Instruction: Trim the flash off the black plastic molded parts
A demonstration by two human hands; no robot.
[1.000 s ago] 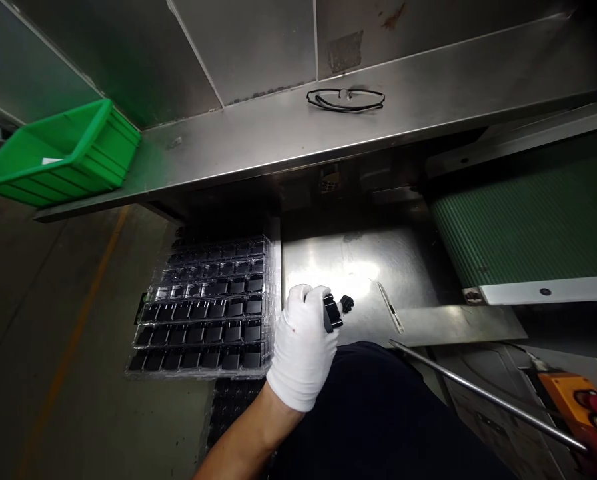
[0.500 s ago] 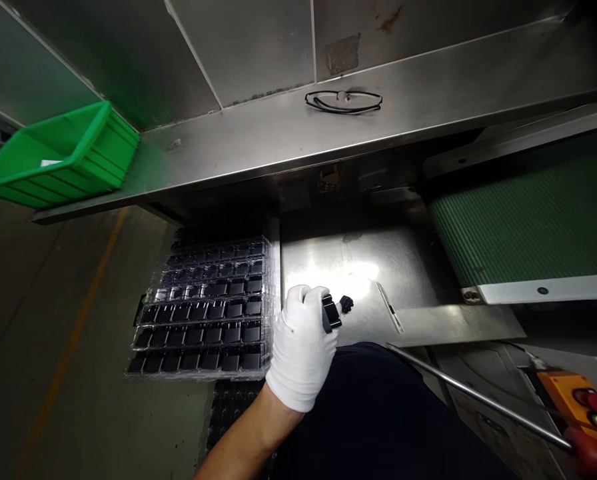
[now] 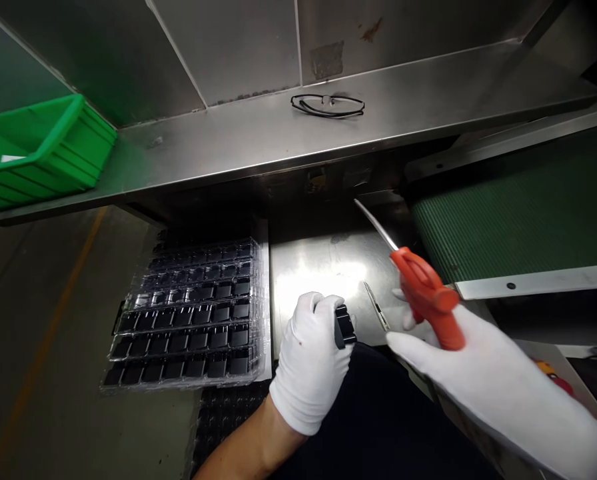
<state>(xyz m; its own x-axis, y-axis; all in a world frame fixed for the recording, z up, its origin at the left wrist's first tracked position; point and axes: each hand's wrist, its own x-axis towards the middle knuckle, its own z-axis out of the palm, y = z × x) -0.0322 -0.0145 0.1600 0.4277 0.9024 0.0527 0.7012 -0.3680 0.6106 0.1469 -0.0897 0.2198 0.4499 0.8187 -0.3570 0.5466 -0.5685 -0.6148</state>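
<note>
My left hand [image 3: 311, 363], in a white glove, is closed around a black plastic part [image 3: 345, 327] above the table's near edge. The part's ridged end sticks out past the fingers; the rest is hidden in the palm. Also gloved in white, my right hand [image 3: 443, 360] grips a red air blow gun [image 3: 426, 293]. Its thin metal nozzle [image 3: 376, 223] points up and to the left, away from the black part. To the left of my left hand, a clear plastic tray [image 3: 178, 333] holds rows of black square parts, with several pockets bare.
A utility knife [image 3: 376, 307] lies on the metal table [image 3: 323, 253]. Glasses [image 3: 328, 107] rest on the metal shelf [image 3: 218, 153], with a green bin [image 3: 73, 153] at its left end. A green conveyor belt [image 3: 528, 213] runs at the right.
My right hand has come into view, and the red air blow gun has risen from the lower right corner. My left hand still holds the black part; the small black piece beside it no longer shows.
</note>
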